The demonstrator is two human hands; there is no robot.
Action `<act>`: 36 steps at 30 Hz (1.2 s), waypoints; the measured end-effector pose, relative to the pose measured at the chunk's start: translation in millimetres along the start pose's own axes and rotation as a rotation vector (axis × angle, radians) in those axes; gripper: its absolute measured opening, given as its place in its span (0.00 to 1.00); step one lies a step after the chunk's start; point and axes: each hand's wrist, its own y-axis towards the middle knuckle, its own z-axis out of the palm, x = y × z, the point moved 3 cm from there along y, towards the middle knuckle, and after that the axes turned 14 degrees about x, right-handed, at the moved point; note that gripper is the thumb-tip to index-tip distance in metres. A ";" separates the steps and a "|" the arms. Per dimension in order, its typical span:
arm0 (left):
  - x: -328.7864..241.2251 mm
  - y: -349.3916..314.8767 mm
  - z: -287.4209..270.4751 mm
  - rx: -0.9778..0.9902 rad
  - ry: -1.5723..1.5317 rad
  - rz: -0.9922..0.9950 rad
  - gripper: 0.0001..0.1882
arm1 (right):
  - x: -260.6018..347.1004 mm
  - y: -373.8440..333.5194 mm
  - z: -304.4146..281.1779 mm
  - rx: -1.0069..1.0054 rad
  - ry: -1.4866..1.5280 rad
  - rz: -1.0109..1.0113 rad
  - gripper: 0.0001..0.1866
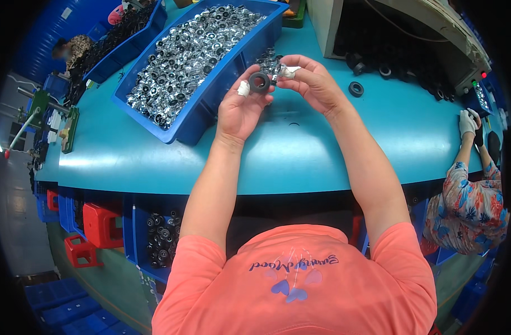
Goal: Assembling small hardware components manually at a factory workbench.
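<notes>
Holding, left hand (241,109): a black ring (259,83) is pinched between bent digits, its hole turned toward the camera; a white wrap (243,88) is worn on one digit.
Right hand (314,84): fingers are bent inward just beside the ring; whether anything is pinched cannot be told. A second white wrap is seen near the tips.
Clear parts (269,58): seen at and behind the right fingertips; partly hidden by them.
Blue bin (196,117): filled with clear-and-black pieces (194,56); its near long wall is set close beside the left hand, rim raised above the table.
Blue-green table (300,162): its near edge is crossed by both forearms; a broad stretch of surface is left between hands and edge, and more to the right.
Pale housing (326,30): reach to the far right is bounded by its edge; dark rings (385,71) are gathered at its opening.
Loose ring (356,89): laid on the table, right of the right hand, well apart.
Co-worker's gloved hands (467,123): placed at the table's far right end.
</notes>
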 end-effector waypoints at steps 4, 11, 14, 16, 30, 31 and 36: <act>-0.4 -0.9 -2.1 0.014 -0.018 -0.001 0.24 | 7.8 -0.6 14.0 -0.027 -0.071 -0.041 0.19; -0.3 0.3 1.9 0.009 0.039 -0.002 0.24 | 5.7 -2.6 14.2 -0.041 -0.448 -0.071 0.13; 0.9 0.7 -0.1 0.013 -0.028 0.003 0.25 | 5.2 -3.1 22.0 -0.067 -0.668 -0.185 0.12; -0.6 0.1 4.3 0.014 0.017 0.006 0.25 | 7.2 -4.6 29.9 -0.065 -0.833 -0.289 0.11; -2.3 -0.7 5.6 -0.055 0.145 0.008 0.25 | 1.7 -8.5 46.4 -0.154 -0.977 -0.484 0.09; -1.5 -0.1 6.2 -0.052 0.147 0.007 0.25 | 1.0 -8.9 46.1 -0.159 -0.987 -0.476 0.09; -3.8 -0.4 10.5 -0.055 0.203 0.016 0.24 | -2.6 -8.1 45.9 -0.174 -1.049 -0.531 0.09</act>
